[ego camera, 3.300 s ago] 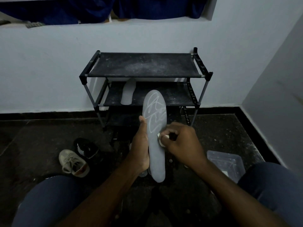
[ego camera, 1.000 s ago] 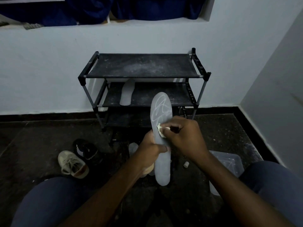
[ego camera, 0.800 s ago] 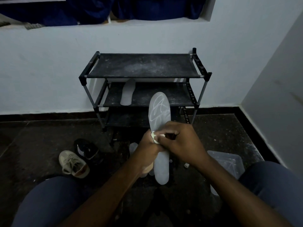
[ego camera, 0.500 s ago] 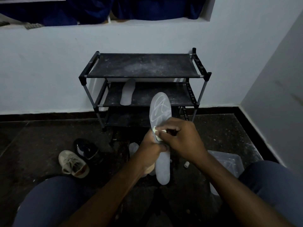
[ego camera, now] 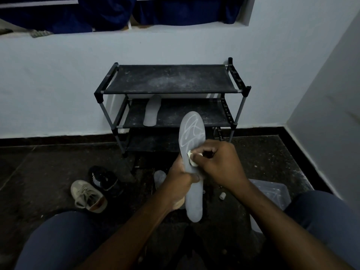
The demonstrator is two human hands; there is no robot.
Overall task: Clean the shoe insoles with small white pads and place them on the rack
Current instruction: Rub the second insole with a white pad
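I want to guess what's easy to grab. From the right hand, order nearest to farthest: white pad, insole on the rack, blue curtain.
1. white pad, pinched in the right hand.
2. insole on the rack, middle shelf, ahead and left.
3. blue curtain, up at the window, farthest back.

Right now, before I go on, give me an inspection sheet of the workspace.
Surface: dark speckled floor.
Job's things: grey foam insole with white scribbles, held toe end up; small white pad pressed against it; second grey insole lying on the middle shelf of the black three-tier rack.
Clutter: beige lace-up sneaker and black sneaker on the floor, left; clear plastic tub, right; small white cap-like piece near it.
Grippers: left hand grips the scribbled insole's lower half; right hand pinches the pad.
Cables: nothing seen.
Surroundings: pale blue wall; dark blue curtain above.
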